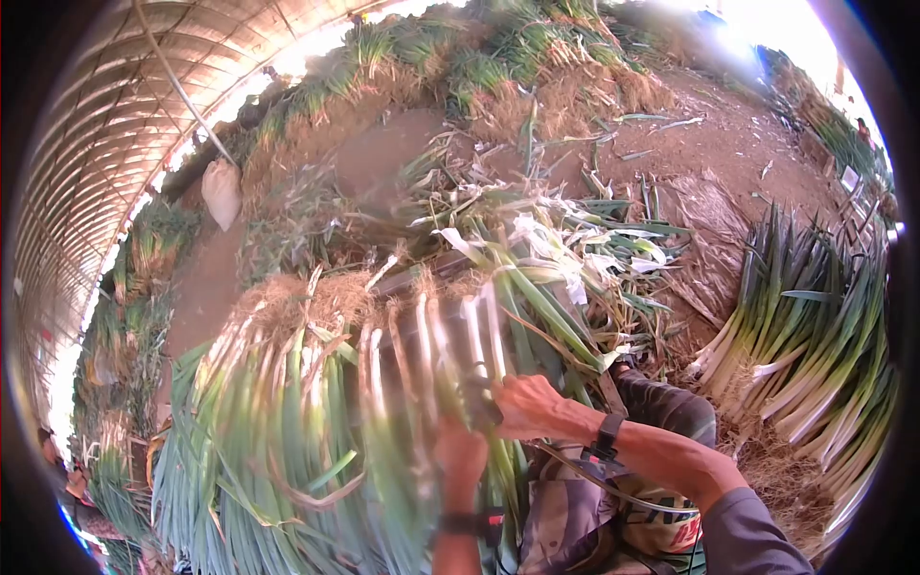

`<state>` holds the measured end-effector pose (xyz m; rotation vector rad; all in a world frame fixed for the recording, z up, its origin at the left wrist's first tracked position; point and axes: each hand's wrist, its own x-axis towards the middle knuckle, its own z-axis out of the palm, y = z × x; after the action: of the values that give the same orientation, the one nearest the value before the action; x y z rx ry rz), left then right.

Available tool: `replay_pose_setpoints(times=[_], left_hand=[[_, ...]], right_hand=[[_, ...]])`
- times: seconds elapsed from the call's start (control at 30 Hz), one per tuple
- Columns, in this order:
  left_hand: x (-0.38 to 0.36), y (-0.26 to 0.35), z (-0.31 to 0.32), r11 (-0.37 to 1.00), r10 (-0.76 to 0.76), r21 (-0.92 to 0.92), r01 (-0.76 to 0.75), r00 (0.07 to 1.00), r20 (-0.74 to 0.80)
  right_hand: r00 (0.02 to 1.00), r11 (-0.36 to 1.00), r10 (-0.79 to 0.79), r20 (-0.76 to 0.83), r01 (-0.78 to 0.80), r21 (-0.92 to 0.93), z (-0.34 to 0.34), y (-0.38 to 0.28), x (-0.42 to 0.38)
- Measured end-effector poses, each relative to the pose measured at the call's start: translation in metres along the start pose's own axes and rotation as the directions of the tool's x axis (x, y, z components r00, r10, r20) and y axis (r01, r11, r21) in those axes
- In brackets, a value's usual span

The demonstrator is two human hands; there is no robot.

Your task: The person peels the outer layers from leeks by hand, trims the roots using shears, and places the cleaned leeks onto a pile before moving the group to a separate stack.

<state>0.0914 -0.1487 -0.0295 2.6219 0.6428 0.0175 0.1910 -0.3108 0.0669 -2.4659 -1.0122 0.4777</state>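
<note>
A broad pile of long green onions [287,412] lies in front of me, its roots and white stems pointing away and green leaves toward me. My left hand [460,455] is a blurred fist over the right part of the pile, closed around a green onion stalk [428,350]. Just right of it, my right hand [537,407] is closed, palm down, beside white stems. A small dark blurred item shows at its fingertips; I cannot make out its kind. Peeled white skins and leaf scraps [575,254] lie in a heap beyond the hands.
A separate stack of trimmed green onions [805,335] lies at right. More bundles [517,67] line the back and left. A whitish bag [221,192] hangs at left on a pole, beneath an arched roof. My bent knee [671,407] is near the right arm.
</note>
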Motion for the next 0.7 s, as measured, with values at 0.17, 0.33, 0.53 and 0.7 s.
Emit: replay_pose_setpoints(times=[0.17,0.33,0.53,0.7], left_hand=[[0.005,-0.013,0.013,0.999,0.003,0.038,-0.004,0.999,0.036],[0.005,-0.009,0.011,0.998,-0.018,0.065,0.017,1.0,0.024],[0.005,-0.006,0.006,0.996,0.011,0.084,-0.012,1.0,0.007],[0.01,-0.01,0.012,0.999,-0.037,0.032,0.037,0.999,0.01]], right_hand=[[0.998,1.0,0.01,-0.062,-0.009,0.008,0.005,0.006,0.027],[0.994,0.999,0.027,-0.105,-0.029,-0.016,0.001,0.007,0.053],[0.98,0.998,0.022,-0.198,-0.032,-0.047,-0.005,0.002,0.071],[0.993,0.995,0.087,-0.077,-0.084,0.046,-0.017,-0.002,0.072]])
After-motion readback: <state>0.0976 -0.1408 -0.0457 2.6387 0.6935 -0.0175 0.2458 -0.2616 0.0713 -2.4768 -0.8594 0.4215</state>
